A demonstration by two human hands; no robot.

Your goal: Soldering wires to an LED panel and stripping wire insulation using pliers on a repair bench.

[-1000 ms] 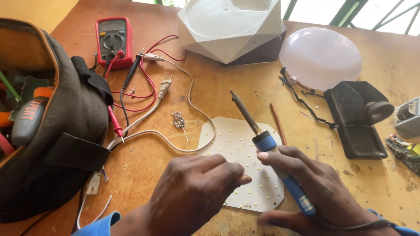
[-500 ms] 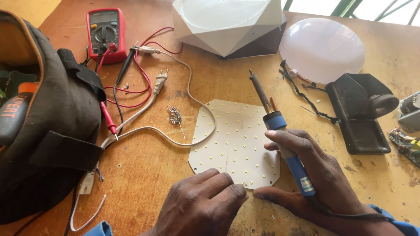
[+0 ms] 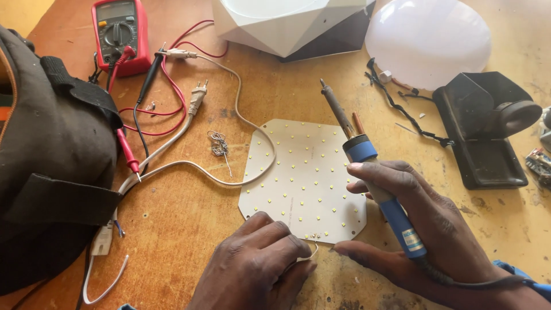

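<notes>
Our right hand (image 3: 419,229) grips the soldering iron (image 3: 373,178) by its blue handle while our left hand's (image 3: 258,270) curled fingers pin the thin, stiff, fragile LED board (image 3: 304,178) by its near edge.

On my table: one soldering iron (image 3: 367,189), one white LED board (image 3: 304,178), one red multimeter (image 3: 119,34), one dark bag (image 3: 51,161), two white lamp covers (image 3: 427,40).

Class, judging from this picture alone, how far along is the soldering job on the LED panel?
Done: the white LED panel lies out on the bench. In hand: the left hand pinches a thin wire at its near edge; the right hand holds the soldering iron, tip raised. Left: touching the tip to that edge.
</notes>
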